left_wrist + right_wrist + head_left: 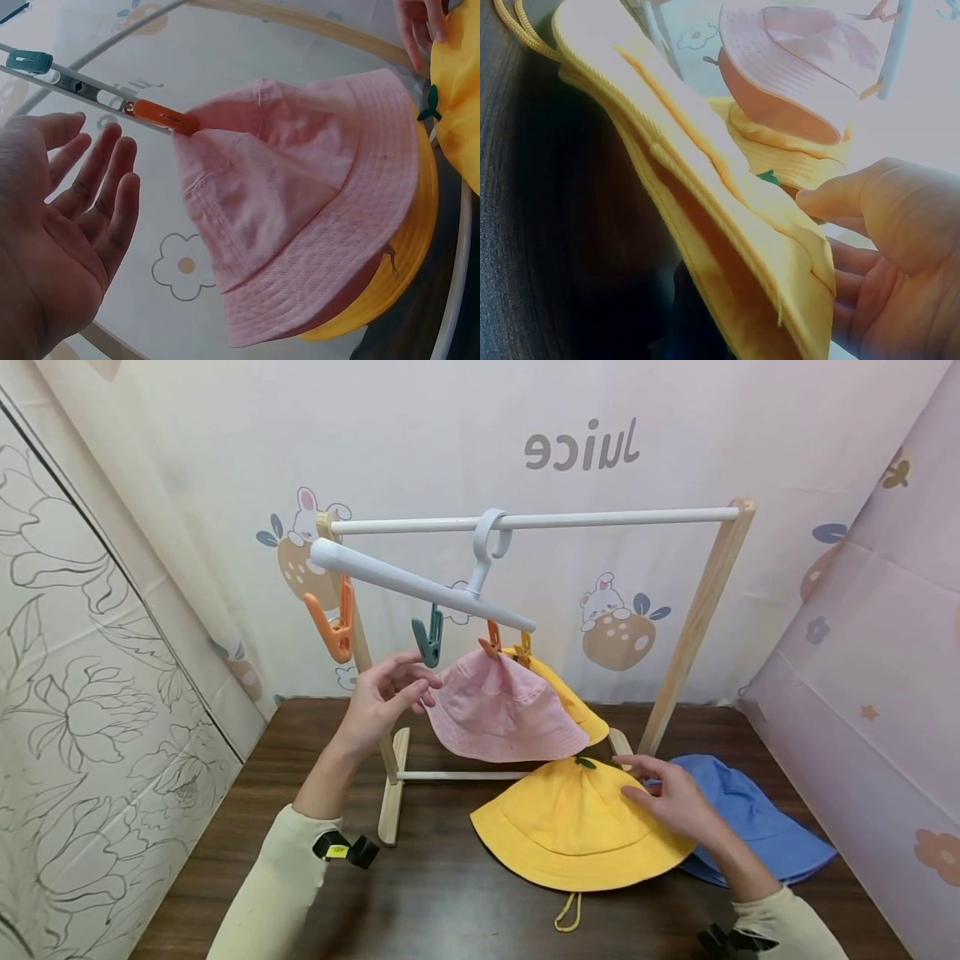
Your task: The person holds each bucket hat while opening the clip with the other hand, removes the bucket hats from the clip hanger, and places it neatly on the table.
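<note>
Pinching the yellow hat [570, 827] at the right side of its crown, your right hand [675, 802] has its thumb on the near face and its fingers partly hidden behind the cloth. That hat is in front of the rack [690, 627], with its green leaf [585, 762] at the top and a cord [567, 914] trailing below the brim; whether the brim touches the table [427, 893], you cannot tell. It overlaps part of the blue hat [757, 818], which lies on the table to its right. Your left hand [386, 697] holds nothing: its fingers are loosely bent and spread, with a wide gap to the thumb. It is just below the green clip [429, 639] and, in the left wrist view, apart from the pink hat [502, 710]. The pink hat hangs by its crown from an orange clip [491, 640], and behind it another yellow one [573, 697] hangs from the yellow clip [523, 649]. All these clips are on the hanger [397, 581], which is hooked over the white rail [615, 518] and slants down toward your right. A second orange clip [337, 622] dangles near its left end.
</note>
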Demonstrator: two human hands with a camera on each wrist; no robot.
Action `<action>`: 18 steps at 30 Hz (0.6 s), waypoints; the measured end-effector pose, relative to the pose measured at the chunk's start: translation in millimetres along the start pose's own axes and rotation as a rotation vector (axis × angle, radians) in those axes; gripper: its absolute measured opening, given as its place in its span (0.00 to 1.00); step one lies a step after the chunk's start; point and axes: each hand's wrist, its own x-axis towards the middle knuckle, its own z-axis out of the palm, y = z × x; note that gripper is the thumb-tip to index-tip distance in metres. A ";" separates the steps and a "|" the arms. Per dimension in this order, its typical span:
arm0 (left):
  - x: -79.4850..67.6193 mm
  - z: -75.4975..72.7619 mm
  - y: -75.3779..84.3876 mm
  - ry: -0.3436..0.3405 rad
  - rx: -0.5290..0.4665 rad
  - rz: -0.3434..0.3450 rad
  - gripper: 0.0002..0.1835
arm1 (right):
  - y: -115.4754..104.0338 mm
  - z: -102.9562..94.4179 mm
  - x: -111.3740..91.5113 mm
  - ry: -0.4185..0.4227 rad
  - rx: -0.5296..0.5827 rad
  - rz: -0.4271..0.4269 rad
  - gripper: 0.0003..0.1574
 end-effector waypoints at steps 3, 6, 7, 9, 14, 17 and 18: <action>0.4 -0.5 0.7 0.008 0.025 -0.044 0.23 | -0.4 -0.7 -0.2 0.013 0.013 0.012 0.26; 0.4 -1.1 1.6 0.014 0.040 -0.076 0.24 | -0.6 -2.2 0.6 0.018 0.014 0.025 0.25; 0.4 -1.3 1.8 0.016 0.047 -0.084 0.24 | -0.7 -2.6 0.9 0.019 0.013 0.027 0.25; 0.2 -1.6 1.7 0.020 0.058 -0.095 0.24 | -1.3 -3.0 1.3 0.022 0.010 0.032 0.25; -0.1 -1.7 1.3 0.031 0.107 -0.117 0.23 | -3.4 -3.7 1.2 0.030 0.012 0.048 0.25; -0.8 -2.1 1.1 0.037 0.135 -0.136 0.23 | -4.4 -4.5 0.7 0.031 0.017 0.061 0.25; -1.1 -2.3 1.2 0.038 0.141 -0.140 0.23 | -4.7 -4.7 0.2 0.033 0.019 0.061 0.25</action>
